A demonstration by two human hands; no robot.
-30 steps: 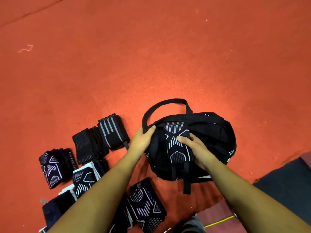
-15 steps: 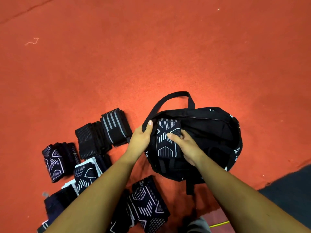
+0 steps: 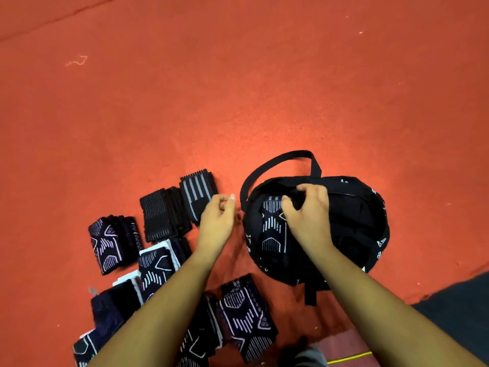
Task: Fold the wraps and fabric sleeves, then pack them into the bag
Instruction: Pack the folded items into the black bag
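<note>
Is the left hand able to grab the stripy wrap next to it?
Probably yes. The left hand hangs empty right beside the striped wrap, its fingers loose, and nothing lies between them to block it.

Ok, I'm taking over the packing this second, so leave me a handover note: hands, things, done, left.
Left grip: hovers beside the bag, fingers loosely curled, holding nothing.
Right grip: in the mouth of the black fabric bag, fingers curled at the top of the folded black sleeve with white pattern; actual hold unclear.
Done: that one sleeve shows in the bag.
Left: folded striped black wraps and patterned sleeves lie on the red floor, left of the bag; pack them.
</note>
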